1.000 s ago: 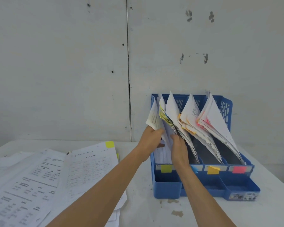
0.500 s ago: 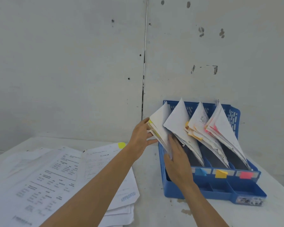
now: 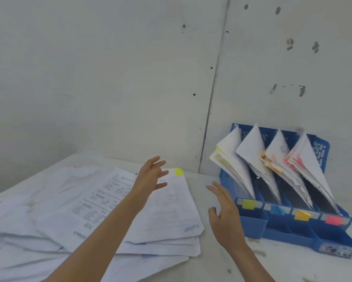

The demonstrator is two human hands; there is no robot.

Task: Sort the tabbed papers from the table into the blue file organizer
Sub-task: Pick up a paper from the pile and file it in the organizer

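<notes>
The blue file organizer (image 3: 252, 224) stands at the right against the wall, its slots labelled yellow, blue, orange and pink and filled with leaning papers (image 3: 250, 151). A loose pile of printed papers (image 3: 102, 202) covers the table's left side; the top sheet carries a yellow tab (image 3: 178, 171). My left hand (image 3: 150, 178) hovers over that top sheet with fingers spread, holding nothing. My right hand (image 3: 224, 214) is open just left of the organizer, above the bare table, also holding nothing.
The white table (image 3: 282, 263) shows stains near the organizer's front. A grey wall (image 3: 110, 78) with a vertical seam runs close behind the table.
Both hands have let go of the papers in the yellow slot and drawn back left toward the pile. The view has swung left and down.
</notes>
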